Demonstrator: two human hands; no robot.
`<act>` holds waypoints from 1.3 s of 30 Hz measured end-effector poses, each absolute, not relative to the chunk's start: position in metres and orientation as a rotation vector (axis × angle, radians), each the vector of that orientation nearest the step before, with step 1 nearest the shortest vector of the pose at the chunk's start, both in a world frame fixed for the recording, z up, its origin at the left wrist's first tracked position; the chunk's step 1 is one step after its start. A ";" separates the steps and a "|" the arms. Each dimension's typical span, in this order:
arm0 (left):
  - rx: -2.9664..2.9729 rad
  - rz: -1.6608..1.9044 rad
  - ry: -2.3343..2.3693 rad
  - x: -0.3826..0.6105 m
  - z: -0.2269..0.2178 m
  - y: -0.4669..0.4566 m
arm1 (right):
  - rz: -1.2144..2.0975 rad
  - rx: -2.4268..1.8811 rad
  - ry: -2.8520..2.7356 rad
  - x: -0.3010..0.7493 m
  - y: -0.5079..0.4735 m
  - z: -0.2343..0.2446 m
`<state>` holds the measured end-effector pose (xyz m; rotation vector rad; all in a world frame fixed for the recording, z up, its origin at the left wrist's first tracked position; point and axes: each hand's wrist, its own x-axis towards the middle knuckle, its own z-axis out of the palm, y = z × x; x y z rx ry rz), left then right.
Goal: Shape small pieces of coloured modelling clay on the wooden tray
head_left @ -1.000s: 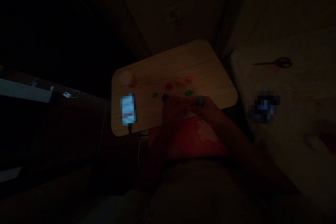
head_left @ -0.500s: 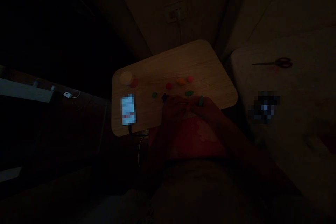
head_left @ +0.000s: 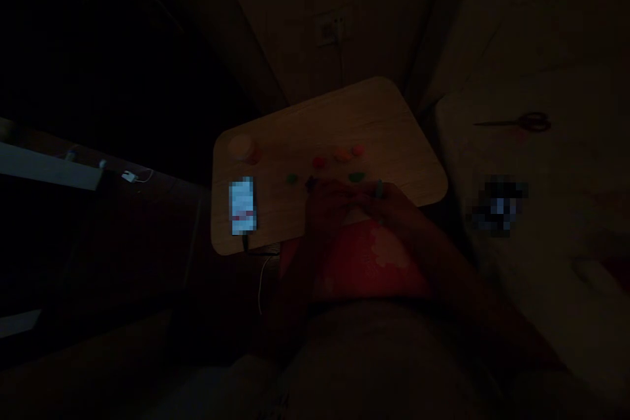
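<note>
In the dim light my left hand (head_left: 327, 203) and my right hand (head_left: 388, 203) meet at the near edge of the small wooden table (head_left: 285, 128). Their fingers are bent and pressed together; whatever lies between them is hidden. A teal piece (head_left: 378, 188) shows at my right hand, though I cannot tell whether it is held. Just beyond the fingers are small soft-looking lumps: a dark blue one (head_left: 310, 184), a green one (head_left: 292, 179), a longer green one (head_left: 356, 176), a red one (head_left: 319, 162), an orange one (head_left: 341, 154) and a pink-red one (head_left: 358, 151).
On the table's left stand a lidded tub (head_left: 242, 147) and a lit phone (head_left: 242, 205), blurred, with a black cable below it. Scissors (head_left: 524, 122) lie on the pale surface at right, near a blurred dark object (head_left: 499, 205). A wall socket (head_left: 333, 27) holds a plug.
The view has shifted slightly and looks a little darker. My hands stay together at the same spot, with only small finger movement. The lumps keep their places.
</note>
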<state>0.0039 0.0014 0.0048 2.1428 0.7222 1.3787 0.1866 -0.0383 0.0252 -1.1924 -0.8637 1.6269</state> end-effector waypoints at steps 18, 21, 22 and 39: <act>2.088 1.407 0.810 0.000 0.009 -0.003 | 1.588 -1.205 -0.874 0.189 -0.038 0.017; 2.096 1.398 0.791 -0.001 0.009 0.000 | 1.587 -1.211 -0.887 0.188 -0.038 0.019; 2.099 1.386 0.793 0.000 0.009 0.000 | 1.583 -1.220 -0.890 0.188 -0.038 0.020; 2.260 1.272 0.794 -0.003 0.007 -0.001 | 1.560 -1.233 -0.942 0.186 -0.038 0.030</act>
